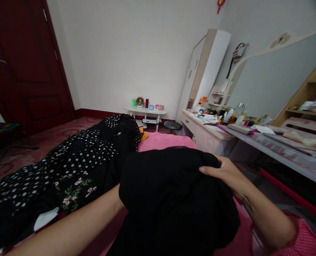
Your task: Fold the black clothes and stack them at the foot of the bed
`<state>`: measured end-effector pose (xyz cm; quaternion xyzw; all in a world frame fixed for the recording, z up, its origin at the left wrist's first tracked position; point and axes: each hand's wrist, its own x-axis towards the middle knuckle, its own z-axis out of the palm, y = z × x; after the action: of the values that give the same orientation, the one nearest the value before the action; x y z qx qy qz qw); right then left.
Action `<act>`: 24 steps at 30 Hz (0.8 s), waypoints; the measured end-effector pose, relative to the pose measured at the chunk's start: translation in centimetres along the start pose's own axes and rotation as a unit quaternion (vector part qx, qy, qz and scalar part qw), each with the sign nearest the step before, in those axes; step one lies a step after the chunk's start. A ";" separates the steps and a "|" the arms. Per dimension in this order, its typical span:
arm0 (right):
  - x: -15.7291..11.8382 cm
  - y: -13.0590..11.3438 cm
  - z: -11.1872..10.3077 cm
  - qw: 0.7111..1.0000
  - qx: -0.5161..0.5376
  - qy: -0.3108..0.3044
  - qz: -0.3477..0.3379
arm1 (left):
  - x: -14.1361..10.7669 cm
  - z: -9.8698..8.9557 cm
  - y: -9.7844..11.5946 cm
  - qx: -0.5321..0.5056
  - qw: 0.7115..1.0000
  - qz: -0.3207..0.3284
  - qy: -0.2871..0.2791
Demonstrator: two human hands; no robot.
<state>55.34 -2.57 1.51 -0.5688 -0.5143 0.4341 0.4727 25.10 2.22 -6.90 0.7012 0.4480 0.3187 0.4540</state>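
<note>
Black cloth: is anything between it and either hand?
Nothing visible stands between the right hand and the black cloth: the thumb lies directly on it. The left hand is hidden by the cloth, so I cannot tell there.

No text, label or number is readable here.

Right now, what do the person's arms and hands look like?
The right arm has a bright pink sleeve with a bumpy texture, ending near the elbow. The right hand wears no glove, and no bracelet shows at its wrist. The left forearm is bare; the left hand is hidden.
</note>
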 end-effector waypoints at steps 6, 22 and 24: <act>-1.2 1.1 -3.0 0.986 -0.066 -0.124 0.094 | -3.5 -3.8 1.3 -0.202 0.971 -0.126 -0.029; 6.4 5.3 1.9 0.892 -0.365 -0.003 -0.266 | 5.5 -7.6 -1.7 0.327 0.911 0.227 0.104; 2.2 6.1 4.3 0.896 -0.338 -0.144 -0.249 | 2.1 -5.3 -2.1 0.350 0.905 0.242 0.019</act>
<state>52.38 -0.12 -5.27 -0.4787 -0.8176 0.1791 0.2652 20.70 6.42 -6.75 0.8959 0.3556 0.2542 0.0795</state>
